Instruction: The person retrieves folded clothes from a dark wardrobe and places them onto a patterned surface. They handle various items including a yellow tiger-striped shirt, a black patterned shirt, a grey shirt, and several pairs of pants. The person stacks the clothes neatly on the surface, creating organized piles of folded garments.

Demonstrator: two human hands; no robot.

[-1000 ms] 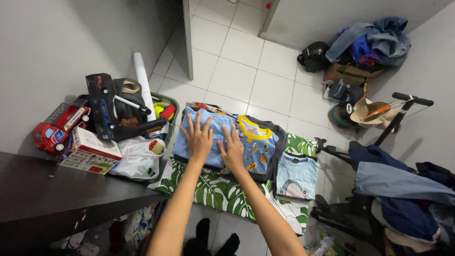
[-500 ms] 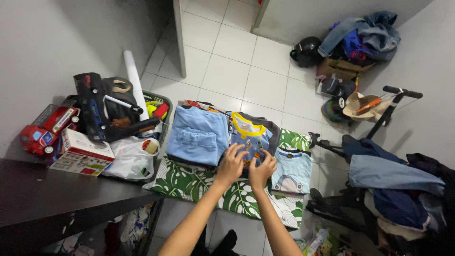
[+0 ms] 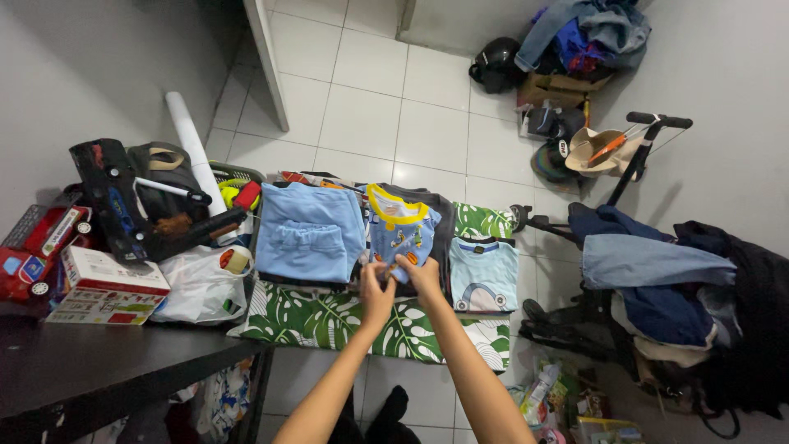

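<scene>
A blue patterned child's shirt with a yellow collar lies on top of a dark folded pile, on a green leaf-print cloth. My left hand and my right hand pinch its near hem together. Left of it sits a folded light-blue garment. To the right lies a small pale-blue shirt with an arch print.
A dark table stands at the lower left. Toys, a box, a white bag and a green basket crowd the left. A scooter and heaped clothes are on the right. White floor tiles lie beyond.
My hands left the light-blue garment, moved right and toward me, and closed on the near hem of the patterned shirt. The camera view shifted right.
</scene>
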